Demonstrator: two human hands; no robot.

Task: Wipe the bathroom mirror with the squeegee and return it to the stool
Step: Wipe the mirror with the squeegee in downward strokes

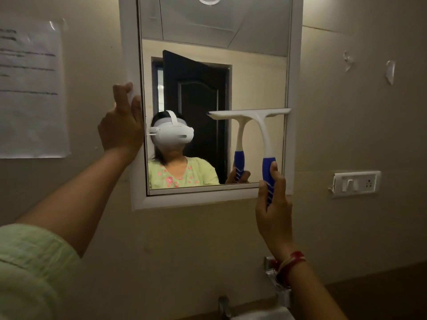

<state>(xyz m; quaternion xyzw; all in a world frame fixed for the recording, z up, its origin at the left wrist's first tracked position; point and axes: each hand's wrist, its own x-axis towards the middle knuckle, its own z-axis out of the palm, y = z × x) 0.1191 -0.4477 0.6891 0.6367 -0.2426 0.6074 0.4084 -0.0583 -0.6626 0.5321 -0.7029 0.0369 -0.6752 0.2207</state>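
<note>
Squeegee (pixel 258 122) on mirror (pixel 208 88), switchboard (pixel 355 183) right.

The printed lines on the wall paper (pixel 30 88) are too blurred to read.

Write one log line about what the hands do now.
phase: wiping | right hand: grips squeegee handle, blade against mirror | left hand: holds mirror frame
</note>
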